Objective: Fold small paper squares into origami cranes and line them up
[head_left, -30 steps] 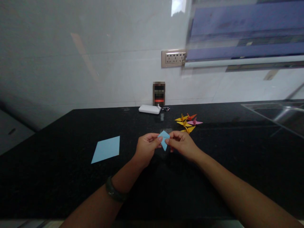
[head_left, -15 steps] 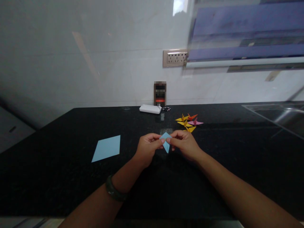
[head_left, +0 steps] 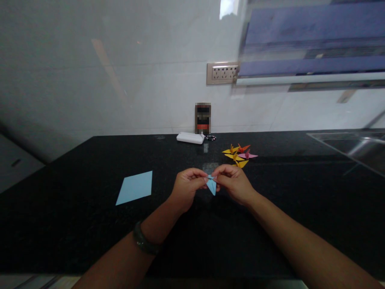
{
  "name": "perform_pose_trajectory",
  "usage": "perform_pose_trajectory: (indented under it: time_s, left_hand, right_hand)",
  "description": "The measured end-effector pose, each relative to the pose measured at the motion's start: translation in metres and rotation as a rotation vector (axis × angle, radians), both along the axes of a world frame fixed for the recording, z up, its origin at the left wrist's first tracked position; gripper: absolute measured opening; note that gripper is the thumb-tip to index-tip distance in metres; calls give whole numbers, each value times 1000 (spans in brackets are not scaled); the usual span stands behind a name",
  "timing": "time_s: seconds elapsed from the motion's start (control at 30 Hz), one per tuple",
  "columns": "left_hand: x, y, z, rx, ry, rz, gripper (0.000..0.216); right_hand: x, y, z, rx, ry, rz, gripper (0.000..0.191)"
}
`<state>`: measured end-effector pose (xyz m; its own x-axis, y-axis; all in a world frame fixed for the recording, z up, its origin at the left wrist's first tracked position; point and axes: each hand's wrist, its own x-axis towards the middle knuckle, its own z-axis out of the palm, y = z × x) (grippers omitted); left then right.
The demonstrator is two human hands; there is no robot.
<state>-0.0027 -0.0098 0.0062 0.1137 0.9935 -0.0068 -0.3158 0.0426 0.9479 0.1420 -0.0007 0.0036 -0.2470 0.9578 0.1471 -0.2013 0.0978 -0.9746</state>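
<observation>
Left of the paper cranes [head_left: 236, 157] and nearer the wearer, a small folded blue paper [head_left: 212, 186] is pinched between the left hand [head_left: 187, 188] and right hand [head_left: 235, 184], thumbs and fingers closed on its sides. Farther left of the cranes, a flat blue sheet [head_left: 136, 188] lies on the counter [head_left: 90, 168].

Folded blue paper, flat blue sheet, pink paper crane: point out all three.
Folded blue paper [head_left: 212, 186]: head view, on its lower, tapering part.
Flat blue sheet [head_left: 135, 188]: head view, middle of its upward face.
Pink paper crane [head_left: 247, 155]: head view, on its middle.
</observation>
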Motion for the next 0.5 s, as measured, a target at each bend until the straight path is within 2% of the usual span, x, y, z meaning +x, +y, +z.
perform_pose_trajectory:
  time_s: [0.13, 0.27, 0.33, 0.4, 0.5]
  left_hand:
    - [-1, -1, 3, -60, -55, -60, 19]
    - [-3, 0, 4, -37, 97, -47, 20]
    - [-2, 1, 4, 5, 156, -26, 17]
    - [-1, 2, 4, 44, 201, 15, 13]
    - [0, 2, 4, 104, 281, 79, 10]
  right_hand:
    - [5, 1, 3, 169, -143, -37, 2]
    - [8, 1, 6, 446, -308, -78, 10]
    - [8, 1, 7, 522, -337, -79, 12]
    - [7, 0, 7, 508, -340, -66, 12]
    - [5, -1, 7, 351, -312, -51, 10]
